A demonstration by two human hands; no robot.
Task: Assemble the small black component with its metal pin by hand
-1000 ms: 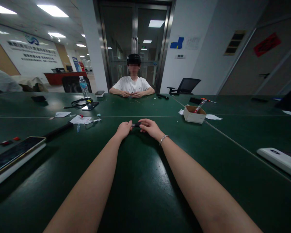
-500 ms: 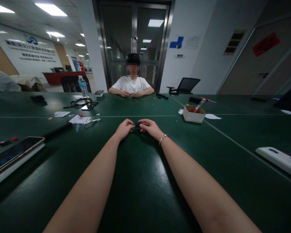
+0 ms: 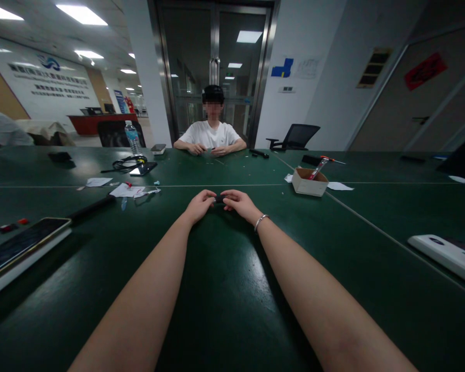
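A small black object (image 3: 219, 199) is held between my two hands, just above the green table (image 3: 225, 248); its kind is too small to make out. My left hand (image 3: 200, 205) pinches its left end, where a light, shiny bit shows at the fingertips. On the other end, the thumb and fingers of my right hand (image 3: 240, 203) are closed around the black part. My fingers cover some of the object. A silver bracelet (image 3: 261, 222) circles my right wrist.
To the left lie paper scraps (image 3: 127, 190), a black stick (image 3: 92, 208) and a phone (image 3: 23, 248) on a white block. A cardboard box (image 3: 310, 184) and a white power strip (image 3: 447, 258) are rightward. Across the table sits a person (image 3: 213, 135) near a water bottle (image 3: 132, 137).
The black object has turned slightly and lies more level between my fingertips. My hands have barely moved. The person opposite has shifted their hands and head a little.
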